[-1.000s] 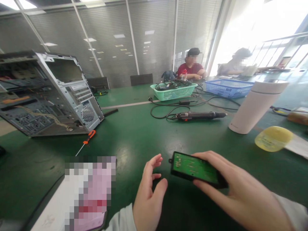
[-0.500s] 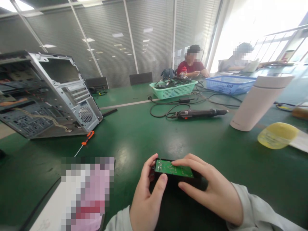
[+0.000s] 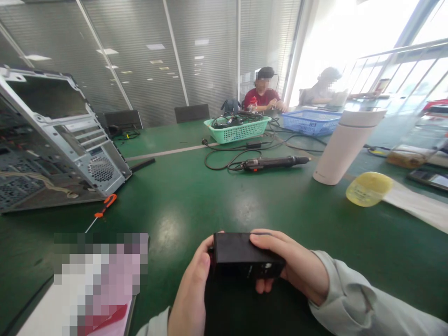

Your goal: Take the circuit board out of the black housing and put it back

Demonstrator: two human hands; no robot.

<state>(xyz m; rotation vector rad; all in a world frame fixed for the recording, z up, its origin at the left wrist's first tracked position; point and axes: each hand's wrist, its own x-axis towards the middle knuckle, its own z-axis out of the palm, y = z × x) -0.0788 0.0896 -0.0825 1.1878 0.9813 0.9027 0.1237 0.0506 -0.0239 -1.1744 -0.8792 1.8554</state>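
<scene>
A small black electronics case (image 3: 233, 249) is held between my two hands above the table, its plain black face up and its near side marked with small pale spots. My left hand (image 3: 192, 284) is closed around the left end, thumb along the near corner. Gripping the right end, my right hand (image 3: 296, 263) has its thumb on top and fingertips showing beneath. No green circuit board shows on the faces I can see; the underside is hidden.
On the green table (image 3: 182, 196) are an open computer case (image 3: 101, 140), an orange-handled screwdriver (image 3: 110, 201), an electric screwdriver (image 3: 269, 163), a green basket (image 3: 241, 132) of cables, a blue basket (image 3: 308, 126), a tumbler (image 3: 343, 149) and yellow tape (image 3: 367, 189). Two people sit beyond.
The green circuit board faced up in the case; now a plain black face is up. My right fingers have shifted from the board to around the right end. The view has swung right.
</scene>
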